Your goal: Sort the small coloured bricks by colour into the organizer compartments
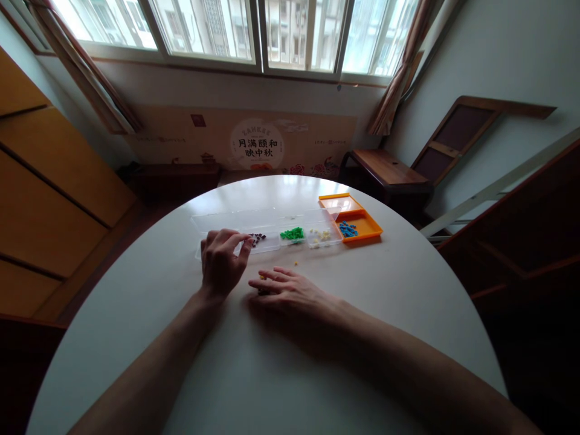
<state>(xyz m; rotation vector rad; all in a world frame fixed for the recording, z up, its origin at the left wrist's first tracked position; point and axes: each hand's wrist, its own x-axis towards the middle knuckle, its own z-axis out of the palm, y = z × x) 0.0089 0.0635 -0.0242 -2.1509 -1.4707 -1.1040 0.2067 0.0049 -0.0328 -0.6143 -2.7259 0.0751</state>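
Note:
My left hand (223, 261) reaches to the clear plastic organiser box (212, 222), its fingers curled and pinched together at the compartment with dark brown beads (258, 238); what the fingertips hold is too small to see. My right hand (285, 289) lies on the white table with fingers stretched out flat, pointing left, over a small dark thing. Further right in the box sit green beads (292, 233) and cream beads (319, 235). One tiny yellow bead (296, 263) lies loose on the table beyond my right hand.
An orange tray (367, 227) with blue beads (348, 229) stands at the right end of the clear box. The round white table (385, 290) drops off on all sides. A wooden cabinet stands left, a dark bench and folded frame at the back right.

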